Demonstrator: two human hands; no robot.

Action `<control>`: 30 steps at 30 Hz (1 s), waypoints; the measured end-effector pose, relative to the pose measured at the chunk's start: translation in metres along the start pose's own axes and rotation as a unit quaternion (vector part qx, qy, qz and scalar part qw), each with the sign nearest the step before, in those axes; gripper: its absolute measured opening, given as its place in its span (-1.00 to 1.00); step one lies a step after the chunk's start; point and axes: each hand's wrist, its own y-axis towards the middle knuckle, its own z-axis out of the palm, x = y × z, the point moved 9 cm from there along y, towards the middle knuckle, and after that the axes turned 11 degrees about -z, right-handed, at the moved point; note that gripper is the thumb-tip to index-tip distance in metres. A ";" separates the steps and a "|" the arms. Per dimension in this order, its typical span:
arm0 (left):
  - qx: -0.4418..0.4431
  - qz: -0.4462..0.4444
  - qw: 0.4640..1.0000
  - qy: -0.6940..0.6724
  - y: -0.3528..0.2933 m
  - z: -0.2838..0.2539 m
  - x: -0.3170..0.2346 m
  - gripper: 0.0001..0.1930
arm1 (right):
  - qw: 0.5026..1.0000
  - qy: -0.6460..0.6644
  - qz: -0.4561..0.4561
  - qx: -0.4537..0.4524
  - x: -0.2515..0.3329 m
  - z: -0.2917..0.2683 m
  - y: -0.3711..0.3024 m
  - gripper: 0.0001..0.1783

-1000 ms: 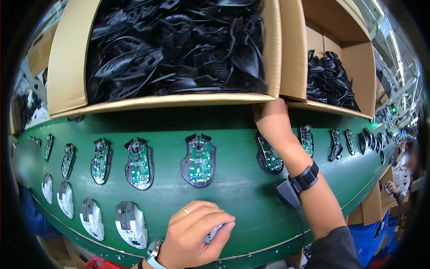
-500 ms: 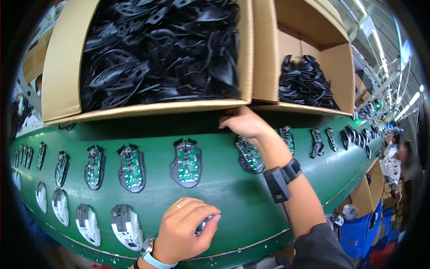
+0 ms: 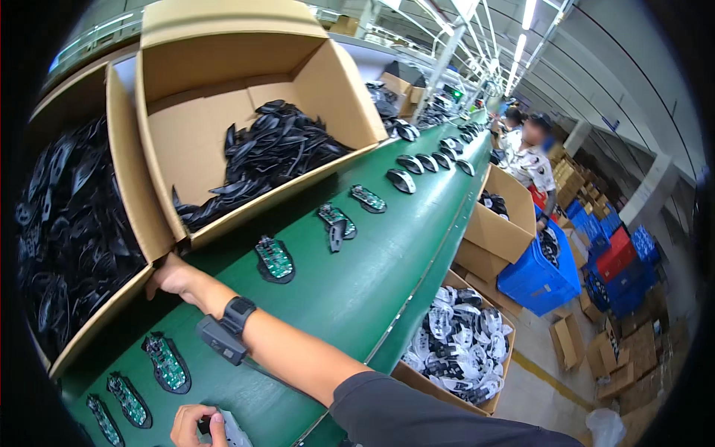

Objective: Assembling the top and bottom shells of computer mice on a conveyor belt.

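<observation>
My left hand, at the lower edge of the view, is closed round a white and grey computer-mouse shell, partly cut off by the frame. My right arm reaches across the green conveyor belt. My right hand is at the lower corner where two cardboard boxes meet, and most of its fingers are hidden by the box edge. The nearer box holds many black plastic parts. Beside my right forearm lies a mouse base with a green circuit board; another such base lies beyond the arm.
A second cardboard box holds a heap of black parts. Mouse shells line the far belt. Right of the belt stand a box of clear and black shells, a blue bin and a person.
The view has swung to the right, bringing the far belt and floor boxes into sight. My right hand stays by the corner between the boxes. My left hand still holds the shell.
</observation>
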 end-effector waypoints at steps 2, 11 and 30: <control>0.000 -0.038 0.999 0.025 -0.012 -0.002 0.001 -0.95 | 0.999 -0.029 -0.021 -0.013 -0.019 -0.006 0.013 -0.02; 0.013 -0.078 0.996 0.045 -0.035 0.003 0.017 -0.95 | 0.994 -0.095 0.034 -0.051 0.020 -0.010 -0.024 -0.21; -0.172 -0.129 0.976 -0.029 -0.050 -0.041 0.041 -0.91 | 0.661 -0.631 0.318 -0.253 0.067 -0.578 -0.588 -0.09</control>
